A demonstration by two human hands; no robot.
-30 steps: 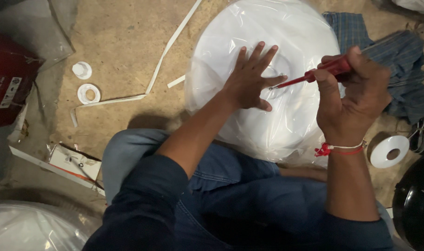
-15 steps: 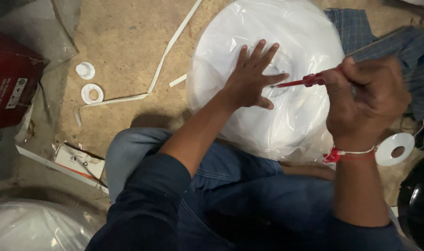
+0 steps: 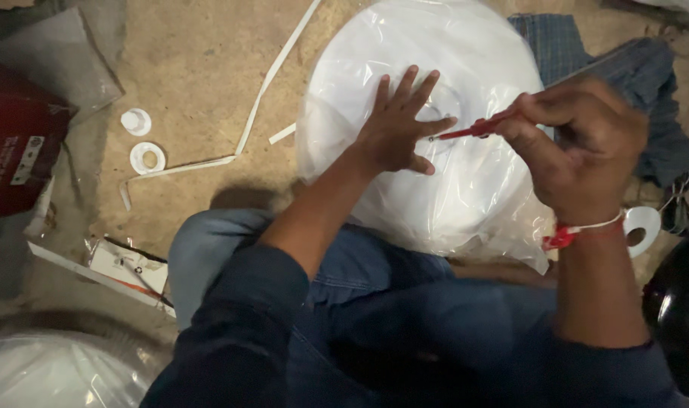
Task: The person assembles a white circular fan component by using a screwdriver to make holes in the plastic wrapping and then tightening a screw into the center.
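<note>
My left hand [image 3: 399,130] lay flat with fingers spread on the round white dome [image 3: 427,113], pinning it on the floor before my knees, while my right hand [image 3: 578,147] was closed around the red screwdriver [image 3: 473,130], its tip at the centre. The clear plastic bag [image 3: 503,227] was still on, so I judged the work hardly begun. Only that dome filled the bag; another bagged piece [image 3: 50,370] sat unopened.

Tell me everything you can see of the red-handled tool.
The red-handled tool is slim, like a small screwdriver, with a glossy red plastic-looking handle and a thin dark metal tip. The right hand grips its handle. It lies almost level, tip pointing left, meeting the plastic-wrapped white round object beside the left hand.
</note>
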